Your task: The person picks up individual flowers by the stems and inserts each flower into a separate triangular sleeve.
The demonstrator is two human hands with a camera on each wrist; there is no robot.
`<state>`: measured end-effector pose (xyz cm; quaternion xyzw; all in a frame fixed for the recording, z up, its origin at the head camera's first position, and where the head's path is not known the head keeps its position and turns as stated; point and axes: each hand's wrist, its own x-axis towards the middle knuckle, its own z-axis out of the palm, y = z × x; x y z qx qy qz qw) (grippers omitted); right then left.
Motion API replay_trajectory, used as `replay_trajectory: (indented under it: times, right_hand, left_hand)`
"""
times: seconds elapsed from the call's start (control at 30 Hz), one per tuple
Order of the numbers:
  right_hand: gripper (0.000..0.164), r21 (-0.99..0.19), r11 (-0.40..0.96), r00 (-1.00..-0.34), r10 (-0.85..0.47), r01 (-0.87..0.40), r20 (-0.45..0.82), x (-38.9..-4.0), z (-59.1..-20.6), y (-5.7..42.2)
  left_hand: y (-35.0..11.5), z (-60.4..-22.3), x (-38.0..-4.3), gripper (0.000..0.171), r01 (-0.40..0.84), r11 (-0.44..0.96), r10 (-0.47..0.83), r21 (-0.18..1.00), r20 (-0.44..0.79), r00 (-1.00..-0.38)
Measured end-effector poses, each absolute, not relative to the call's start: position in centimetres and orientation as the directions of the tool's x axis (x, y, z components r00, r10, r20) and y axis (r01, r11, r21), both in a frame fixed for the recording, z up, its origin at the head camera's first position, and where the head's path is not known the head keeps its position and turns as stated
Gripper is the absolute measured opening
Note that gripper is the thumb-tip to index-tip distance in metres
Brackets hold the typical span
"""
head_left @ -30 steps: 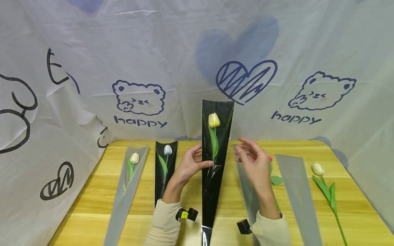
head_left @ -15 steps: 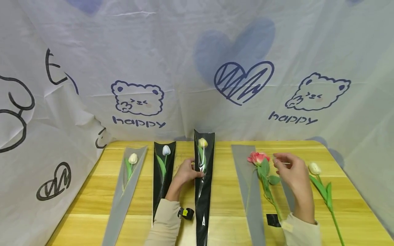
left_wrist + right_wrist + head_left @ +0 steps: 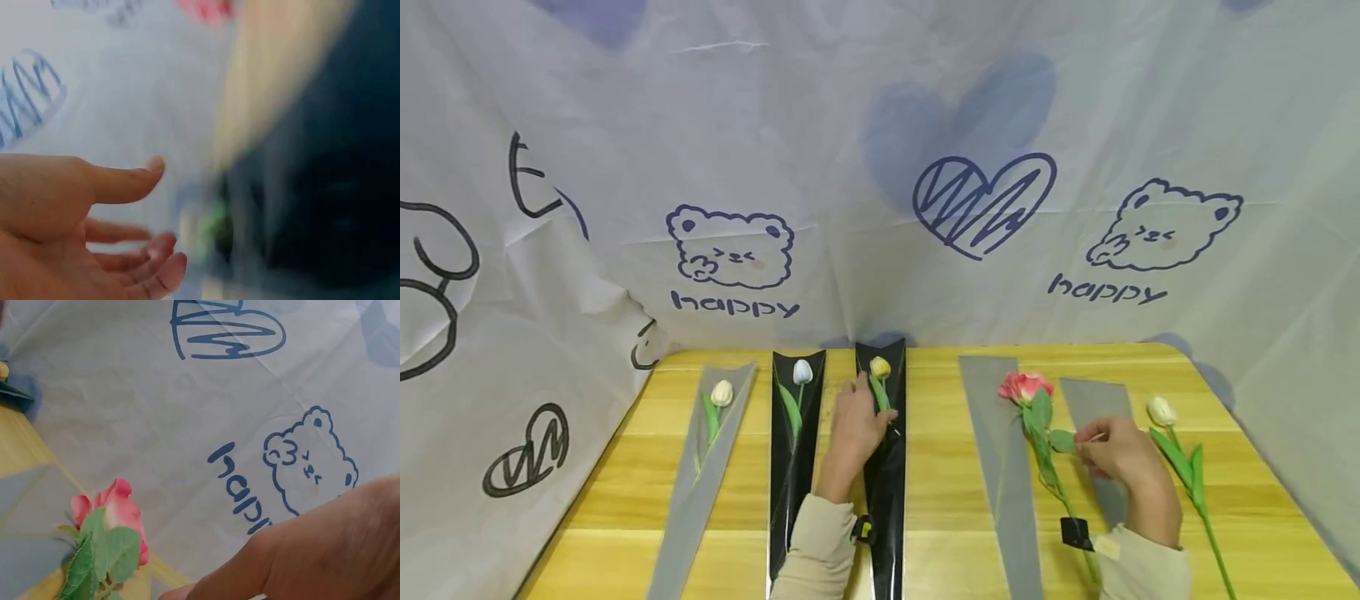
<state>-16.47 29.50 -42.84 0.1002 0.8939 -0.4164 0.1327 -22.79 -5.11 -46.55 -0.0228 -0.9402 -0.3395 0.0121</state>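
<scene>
My left hand [image 3: 859, 421] lies over a black flower sleeve [image 3: 886, 500] that holds a yellow tulip [image 3: 880, 367]. In the left wrist view its thumb and fingers are apart with nothing between them; the dark sleeve there is blurred. My right hand [image 3: 1131, 462] hovers over the right part of the table, fingers loosely bent, fingertips beside a leaf of a pink rose [image 3: 1024, 388]. The right wrist view shows the rose [image 3: 119, 512] apart from the thumb; the other fingers are mostly out of frame. Under the rose's left side lies a grey sleeve [image 3: 1000, 467].
Left of centre lie a black sleeve [image 3: 784, 492] with a pale blue tulip [image 3: 802, 372] and a grey sleeve [image 3: 688, 500] with a white tulip [image 3: 722, 393]. Another grey sleeve [image 3: 1093, 396] lies partly beneath my right hand. A loose white tulip [image 3: 1162, 411] is farther right. A printed cloth [image 3: 850, 167] hangs behind.
The black sleeve with the yellow tulip has come down from upright onto the table, moving left, and the left hand has loosened from it. My right hand has moved right and down to the rose's leaf.
</scene>
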Motion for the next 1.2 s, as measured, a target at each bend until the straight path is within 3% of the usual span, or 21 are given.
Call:
replay_trajectory:
  times: [0.17, 0.3, 0.37, 0.53, 0.73, 0.87, 0.97, 1.03, 1.1, 1.2]
  right_hand:
    - [0.018, -0.712, 0.639, -0.932, 0.022, 0.291, -0.362, -16.3, -44.0, 29.3]
    - [0.012, -0.698, 0.66, -0.925, -0.009, 0.279, -0.379, -16.1, -44.7, 28.5]
    - [0.021, -0.712, 0.644, -0.919, -0.034, 0.28, -0.392, -16.1, -44.8, 28.1]
    - [0.033, -0.73, 0.612, -0.899, -0.069, 0.304, -0.433, -16.4, -44.8, 27.1]
    - [0.044, -0.704, 0.645, -0.903, -0.051, 0.297, -0.427, -17.1, -44.5, 26.5]
    - [0.036, -0.686, 0.674, -0.918, -0.026, 0.276, -0.395, -17.4, -44.4, 26.6]
    - [0.032, -0.676, 0.686, -0.925, -0.01, 0.27, -0.379, -17.4, -44.1, 27.2]
    - [0.028, -0.697, 0.671, -0.936, -0.014, 0.253, -0.353, -17.4, -43.9, 27.5]
    - [0.022, -0.731, 0.643, -0.95, -0.014, 0.229, -0.311, -17.3, -43.6, 27.9]
    - [0.022, -0.769, 0.611, -0.972, 0.005, 0.189, -0.235, -17.2, -43.1, 28.3]
  left_hand:
    - [1.8, -47.0, -23.0, 0.048, 0.163, 0.76, 0.204, 0.63, 0.008, -0.979]
    - [6.3, -48.1, -24.0, 0.06, 0.119, 0.854, 0.165, 0.506, -0.047, -0.985]
    - [7.6, -48.6, -24.3, 0.073, 0.061, 0.903, 0.108, 0.425, -0.087, -0.99]
    - [8.5, -48.8, -24.2, 0.088, 0.03, 0.955, 0.07, 0.294, -0.128, -0.989]
    - [7.8, -48.1, -24.1, 0.073, 0.084, 0.959, 0.125, 0.27, -0.135, -0.983]
    - [7.6, -48.0, -23.8, 0.06, 0.137, 0.951, 0.169, 0.276, -0.097, -0.981]
    - [7.4, -48.4, -23.6, 0.039, 0.176, 0.932, 0.197, 0.318, -0.036, -0.98]
    - [6.9, -48.5, -23.6, 0.034, 0.181, 0.895, 0.196, 0.407, 0.004, -0.981]
    - [6.1, -48.4, -23.7, 0.042, 0.17, 0.821, 0.198, 0.545, 0.007, -0.98]
    - [4.7, -48.1, -24.0, 0.063, 0.084, 0.597, 0.227, 0.797, -0.068, -0.971]
